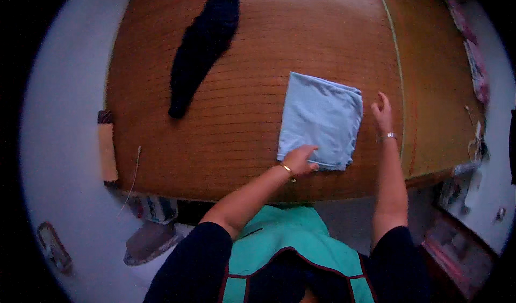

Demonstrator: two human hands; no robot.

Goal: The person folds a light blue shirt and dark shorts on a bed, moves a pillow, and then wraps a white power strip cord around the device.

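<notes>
From the head view, your left hand (301,160) rests on the near edge of a folded light blue cloth (321,120), fingers curled down and pressing at its lower edge; whether they pinch a layer or only lie flat on top is not clear from here. A thin gold bangle (286,168) sits on that wrist. Your right hand (382,113) lies open and relaxed on the surface just beside the cloth's right edge, fingers spread, holding nothing, and you cannot tell whether the fingertips brush the fabric. A silver bracelet (388,137) circles that wrist.

The cloth lies right of centre on a brown woven mat (242,120). It is folded into a rough rectangle, only a little longer than it is wide, with its long axis running from you toward the far side and leaning slightly to the right. The near right corner is rounded and looks thick with layers.

No container with visible contents shows in this view. Well apart from the blue cloth, on the far left part of the mat, lies a dark navy garment (204,47), a long strip running diagonally, its narrow end pointing toward you. At the mat's left edge a tan rolled bundle (107,148) lies along the border.
</notes>
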